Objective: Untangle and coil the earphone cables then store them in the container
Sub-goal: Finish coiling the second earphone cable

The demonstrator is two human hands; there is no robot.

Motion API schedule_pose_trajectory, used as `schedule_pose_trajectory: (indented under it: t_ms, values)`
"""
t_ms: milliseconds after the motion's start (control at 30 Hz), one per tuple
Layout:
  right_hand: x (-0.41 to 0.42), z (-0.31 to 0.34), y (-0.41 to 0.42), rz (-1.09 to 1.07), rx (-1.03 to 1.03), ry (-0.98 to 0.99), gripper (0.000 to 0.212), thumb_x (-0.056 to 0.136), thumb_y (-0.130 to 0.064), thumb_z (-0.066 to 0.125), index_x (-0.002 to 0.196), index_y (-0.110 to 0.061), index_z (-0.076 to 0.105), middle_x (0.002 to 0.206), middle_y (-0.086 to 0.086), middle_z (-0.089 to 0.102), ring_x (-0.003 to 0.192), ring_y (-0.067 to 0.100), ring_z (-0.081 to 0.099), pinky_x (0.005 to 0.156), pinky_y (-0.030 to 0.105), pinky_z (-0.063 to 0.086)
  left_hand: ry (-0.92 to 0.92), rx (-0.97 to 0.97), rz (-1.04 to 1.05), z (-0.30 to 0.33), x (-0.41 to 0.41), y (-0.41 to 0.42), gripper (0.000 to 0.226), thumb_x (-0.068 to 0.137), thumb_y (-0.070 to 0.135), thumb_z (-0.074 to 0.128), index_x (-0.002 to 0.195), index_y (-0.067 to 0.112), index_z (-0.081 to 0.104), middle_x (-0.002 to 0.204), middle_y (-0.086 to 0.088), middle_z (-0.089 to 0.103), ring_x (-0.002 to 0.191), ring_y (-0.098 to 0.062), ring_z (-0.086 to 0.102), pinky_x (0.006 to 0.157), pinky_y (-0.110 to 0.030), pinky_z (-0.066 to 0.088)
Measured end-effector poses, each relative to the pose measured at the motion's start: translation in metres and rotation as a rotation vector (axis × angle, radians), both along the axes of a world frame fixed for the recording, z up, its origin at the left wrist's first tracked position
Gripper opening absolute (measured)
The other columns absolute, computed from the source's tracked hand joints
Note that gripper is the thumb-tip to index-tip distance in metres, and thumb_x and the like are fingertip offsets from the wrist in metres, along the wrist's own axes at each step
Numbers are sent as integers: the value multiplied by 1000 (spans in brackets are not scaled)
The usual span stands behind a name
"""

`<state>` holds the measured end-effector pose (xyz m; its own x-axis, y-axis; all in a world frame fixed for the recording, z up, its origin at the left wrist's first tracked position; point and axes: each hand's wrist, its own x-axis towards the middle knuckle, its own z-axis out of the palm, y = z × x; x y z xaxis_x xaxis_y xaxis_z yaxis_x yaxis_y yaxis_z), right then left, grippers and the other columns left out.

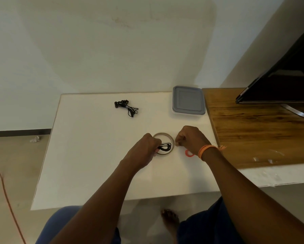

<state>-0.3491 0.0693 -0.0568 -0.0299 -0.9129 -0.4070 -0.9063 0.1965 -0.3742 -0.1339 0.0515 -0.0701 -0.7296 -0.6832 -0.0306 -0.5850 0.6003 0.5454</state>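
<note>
On the white table [87, 155], my left hand [146, 150] grips a coiled black earphone cable [164, 147] over a round tape roll [165, 136]. My right hand [191, 138] is just right of the roll with its fingers curled; its fingertips pinch together, and what they pinch is too small to tell. A second black earphone cable [126, 106] lies tangled at the far middle of the table. The container [188, 100], clear with a grey lid on, stands at the table's far right corner.
A small red ring [189, 154] lies on the table under my right wrist. A wooden desk top [253, 131] adjoins on the right and carries a dark monitor [285, 80]. An orange cord [5, 191] runs over the floor at left.
</note>
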Motion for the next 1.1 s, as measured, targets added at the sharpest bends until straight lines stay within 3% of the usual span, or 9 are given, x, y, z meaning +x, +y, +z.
schedule_pose_trajectory:
  t_ms: [100,267,500,667,800,867,967,1033,1100]
  values:
    - [-6,9,0,-17,23,-29,17,85,-14,72,101,-10,75,102,7,72,91,21,66,91,30,52,-55,-36,-4,0,4,-3,28,82,-5,56,71,17,43,71,-2,45,68,-23,45,54,-33,32]
    - [0,31,7,-55,-50,-193,10,74,-17,83,80,-14,76,85,2,73,74,8,62,69,17,47,-131,-43,4,4,11,-6,22,86,1,48,77,20,45,84,-7,52,75,-30,56,64,-42,50]
    - [14,69,14,-28,-40,-396,8,75,-15,82,81,-16,77,84,-4,74,79,8,68,73,11,49,-139,35,102,15,16,-4,8,91,8,53,84,7,59,86,-9,66,76,-26,59,61,-30,36]
    - [30,75,21,-91,-43,-502,11,80,-14,77,91,-11,77,92,1,75,86,11,69,80,15,52,234,495,674,21,8,14,39,81,19,74,64,17,38,66,1,54,63,-14,48,55,-23,34]
    - [46,81,24,-210,-63,-629,7,85,-10,71,90,-8,75,85,4,74,76,14,69,67,19,56,584,894,1055,33,12,25,53,70,17,87,69,18,35,68,-6,48,61,-23,51,63,-33,53]
    - [52,88,25,-325,-93,-725,7,86,-8,69,91,-5,74,87,8,74,79,21,71,68,25,59,708,1139,1132,47,17,25,48,69,11,88,81,13,42,83,-12,53,72,-29,59,66,-39,61]
    - [63,97,29,-463,-105,-943,12,87,-4,66,96,4,70,92,15,73,82,26,73,70,31,61,705,1495,1098,73,21,28,42,75,15,83,97,1,50,115,-23,59,98,-40,65,73,-49,60]
    - [74,99,33,-514,-114,-1063,16,88,-3,65,99,9,67,92,17,73,84,28,73,69,31,59,796,1736,1094,84,22,33,39,78,19,80,96,1,50,120,-28,56,101,-45,65,78,-54,57]
    - [85,99,38,-550,-134,-1128,14,89,-2,63,98,9,66,90,17,73,85,28,73,70,33,59,919,1822,1133,88,22,36,37,81,14,77,103,-2,52,119,-29,55,97,-44,67,73,-54,59]
